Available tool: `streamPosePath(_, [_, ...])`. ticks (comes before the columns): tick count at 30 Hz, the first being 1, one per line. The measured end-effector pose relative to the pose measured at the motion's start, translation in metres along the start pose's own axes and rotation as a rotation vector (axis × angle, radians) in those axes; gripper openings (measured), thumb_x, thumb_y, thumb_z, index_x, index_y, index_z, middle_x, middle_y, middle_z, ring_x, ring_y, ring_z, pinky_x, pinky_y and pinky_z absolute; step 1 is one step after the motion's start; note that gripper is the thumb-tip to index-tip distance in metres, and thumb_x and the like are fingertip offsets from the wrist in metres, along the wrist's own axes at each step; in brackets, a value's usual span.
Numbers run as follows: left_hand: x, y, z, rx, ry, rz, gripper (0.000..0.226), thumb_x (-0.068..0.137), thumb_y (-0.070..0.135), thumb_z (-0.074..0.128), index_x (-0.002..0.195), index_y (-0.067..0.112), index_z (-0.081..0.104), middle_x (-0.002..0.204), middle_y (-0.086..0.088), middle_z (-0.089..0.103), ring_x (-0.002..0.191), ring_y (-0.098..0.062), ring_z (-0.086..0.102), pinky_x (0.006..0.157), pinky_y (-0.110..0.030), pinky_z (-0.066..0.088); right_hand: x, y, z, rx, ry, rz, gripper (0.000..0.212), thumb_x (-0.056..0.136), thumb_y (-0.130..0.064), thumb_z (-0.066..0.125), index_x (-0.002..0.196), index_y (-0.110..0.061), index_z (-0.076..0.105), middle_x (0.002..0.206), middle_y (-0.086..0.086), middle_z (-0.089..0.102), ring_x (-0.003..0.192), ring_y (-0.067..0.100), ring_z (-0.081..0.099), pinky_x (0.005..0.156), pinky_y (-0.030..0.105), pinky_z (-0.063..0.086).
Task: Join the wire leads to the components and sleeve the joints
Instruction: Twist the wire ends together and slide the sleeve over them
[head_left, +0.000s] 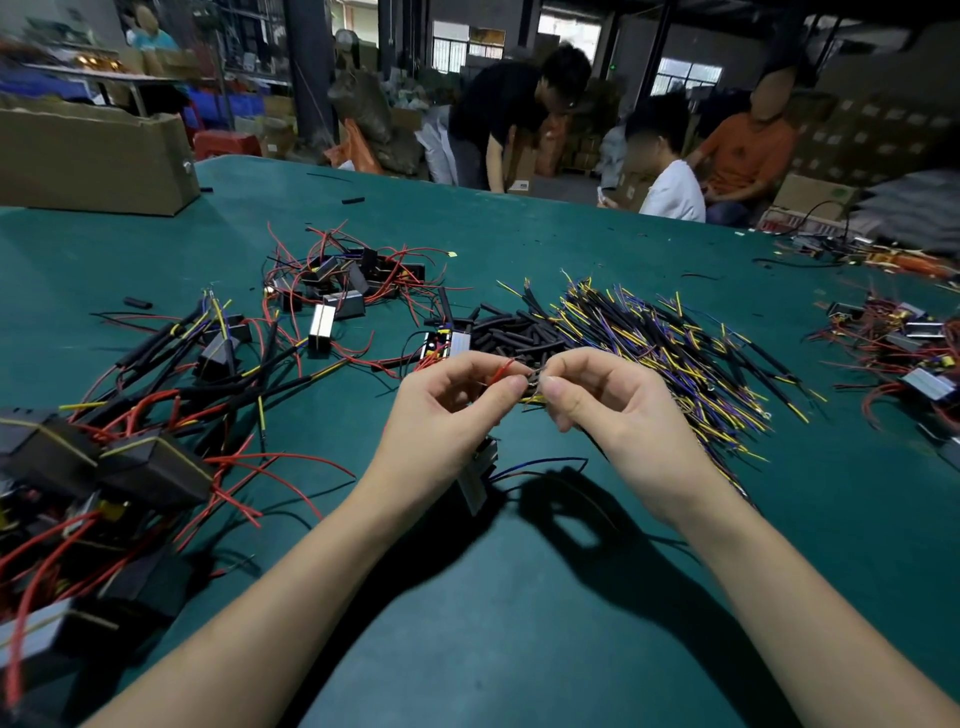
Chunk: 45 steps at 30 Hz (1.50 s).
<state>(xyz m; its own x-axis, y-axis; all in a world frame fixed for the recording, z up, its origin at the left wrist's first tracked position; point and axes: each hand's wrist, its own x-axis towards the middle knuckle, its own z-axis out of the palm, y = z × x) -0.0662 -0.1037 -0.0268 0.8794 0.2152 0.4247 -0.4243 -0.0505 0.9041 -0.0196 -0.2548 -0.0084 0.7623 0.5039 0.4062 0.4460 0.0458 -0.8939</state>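
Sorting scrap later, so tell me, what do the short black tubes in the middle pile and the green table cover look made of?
Short black tubes: likely soft plastic sleeving, matte, hollow at the ends.
Green table cover: seems a rubbery or vinyl mat, smooth with a dull sheen; the exact material is unclear.

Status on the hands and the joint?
Left hand pinches red lead. Right hand pinches wire end. Component dangles below. Nothing blocking.

sleeves left of wire leads
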Motion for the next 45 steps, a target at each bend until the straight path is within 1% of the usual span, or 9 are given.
streamPosePath(9, [-0.001,0.004,0.0,0.024,-0.028,0.009,0.012,0.087,0.004,0.064,0.084,0.014,0.069,0.062,0.016,0.063,0.059,0.003,0.051,0.06,-0.01,0.04,0.0,0.006,0.002,0.051,0.079,0.06,0.012,0.09,-0.011,0.061,0.081,-0.017,0.065,0.062,-0.002,0.055,0.06,0.009,0.047,0.064,0.017,0.04])
streamPosePath(17, [-0.002,0.007,-0.003,0.129,-0.03,0.088,0.001,0.084,0.009,0.069,0.083,0.009,0.069,0.078,-0.013,0.068,0.065,-0.026,0.052,0.063,-0.035,0.044,-0.001,0.005,0.003,0.037,0.082,0.054,0.008,0.089,-0.018,0.064,0.081,-0.019,0.066,0.063,0.0,0.057,0.061,0.011,0.049,0.066,0.02,0.041])
streamPosePath(27, [0.001,0.011,-0.006,0.17,-0.032,0.087,0.011,0.087,0.008,0.066,0.077,0.003,0.066,0.069,-0.009,0.062,0.063,-0.013,0.05,0.06,-0.024,0.04,-0.003,-0.003,0.01,-0.001,0.064,-0.025,0.011,0.09,0.0,0.06,0.089,-0.01,0.064,0.068,-0.013,0.065,0.06,0.001,0.054,0.062,0.013,0.044])
streamPosePath(31, [0.001,0.015,-0.006,0.152,-0.052,-0.008,0.018,0.087,0.008,0.065,0.071,0.001,0.063,0.062,-0.002,0.052,0.056,-0.008,0.041,0.053,-0.017,0.033,-0.004,-0.005,0.008,-0.248,0.094,-0.182,0.017,0.086,0.0,0.066,0.083,-0.016,0.067,0.07,-0.015,0.064,0.061,0.001,0.054,0.062,0.012,0.041])
streamPosePath(34, [0.005,0.018,-0.007,0.089,-0.069,-0.192,0.024,0.084,0.01,0.064,0.06,0.01,0.064,0.06,-0.002,0.053,0.058,-0.009,0.042,0.055,-0.018,0.035,-0.004,-0.004,0.003,-0.564,0.093,-0.423,0.011,0.085,0.0,0.066,0.083,-0.01,0.068,0.078,-0.004,0.064,0.067,0.013,0.057,0.064,0.027,0.045])
streamPosePath(37, [0.01,0.017,-0.009,0.049,-0.114,-0.391,0.034,0.081,0.017,0.063,0.048,0.018,0.055,0.056,-0.006,0.043,0.061,-0.018,0.033,0.061,-0.034,0.028,-0.003,-0.001,0.003,-0.887,0.096,-0.638,0.007,0.087,-0.004,0.061,0.083,-0.007,0.067,0.08,0.0,0.062,0.065,0.02,0.056,0.062,0.039,0.044])
streamPosePath(39, [0.01,0.016,-0.011,0.105,-0.133,-0.364,0.032,0.084,0.02,0.064,0.054,0.02,0.055,0.056,-0.004,0.045,0.059,-0.018,0.033,0.059,-0.032,0.028,-0.004,0.001,0.003,-0.835,0.097,-0.572,0.006,0.085,-0.004,0.062,0.083,-0.008,0.066,0.079,-0.002,0.061,0.065,0.016,0.054,0.063,0.033,0.044])
streamPosePath(42, [0.005,0.017,-0.012,0.22,-0.133,-0.12,0.012,0.089,0.016,0.063,0.078,0.017,0.059,0.06,-0.001,0.05,0.057,-0.013,0.042,0.056,-0.025,0.035,-0.004,0.001,0.002,-0.545,0.083,-0.321,0.009,0.084,-0.003,0.064,0.081,-0.012,0.066,0.075,-0.007,0.06,0.065,0.006,0.051,0.064,0.014,0.038])
streamPosePath(45, [0.003,0.015,-0.014,0.357,-0.167,0.089,0.004,0.086,0.014,0.066,0.085,0.015,0.063,0.063,-0.008,0.054,0.058,-0.014,0.044,0.058,-0.03,0.039,-0.002,0.001,0.002,-0.347,0.085,-0.128,0.019,0.086,-0.003,0.065,0.078,-0.02,0.066,0.068,-0.015,0.062,0.06,0.0,0.051,0.061,0.014,0.04])
